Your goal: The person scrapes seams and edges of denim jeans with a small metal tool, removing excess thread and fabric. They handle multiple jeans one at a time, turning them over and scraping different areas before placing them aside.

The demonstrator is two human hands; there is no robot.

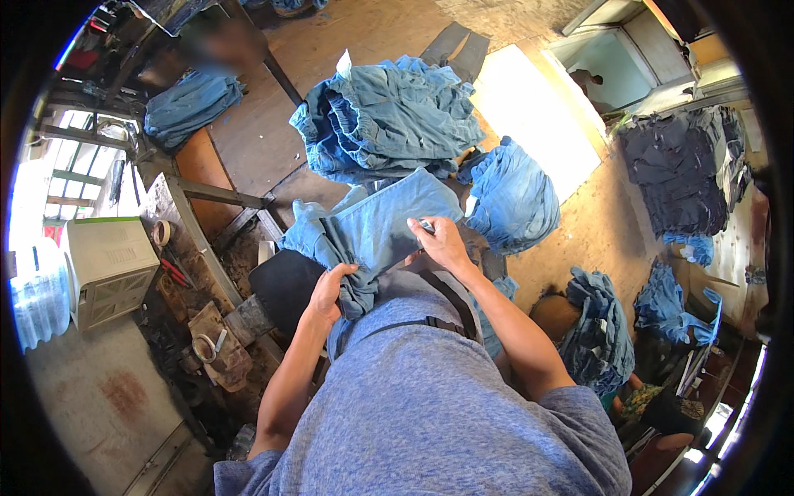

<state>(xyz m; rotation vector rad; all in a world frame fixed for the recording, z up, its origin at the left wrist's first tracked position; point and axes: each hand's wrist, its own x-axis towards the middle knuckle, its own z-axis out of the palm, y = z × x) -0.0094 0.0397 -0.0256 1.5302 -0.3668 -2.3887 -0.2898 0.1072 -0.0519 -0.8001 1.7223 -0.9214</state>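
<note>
A light-blue denim garment [376,217] lies spread in front of my body, across my lap. My left hand [332,291] grips its bunched near-left part, thumb on top of the cloth. My right hand [442,245] is closed at the garment's right edge, around a small dark and silvery tool [427,226] whose kind I cannot make out. The fingertips under my right hand are partly hidden. Just beyond the garment sits a large stack of blue denim clothes [393,120], with a smaller blue denim bundle [514,198] to its right.
On the left, a bench [194,227] carries tape rolls [162,232] and red-handled pliers [175,271], beside a pale boxy appliance [112,269]. Dark garments [678,169] are stacked at the right. More denim [597,326] lies at lower right, near another person [670,413].
</note>
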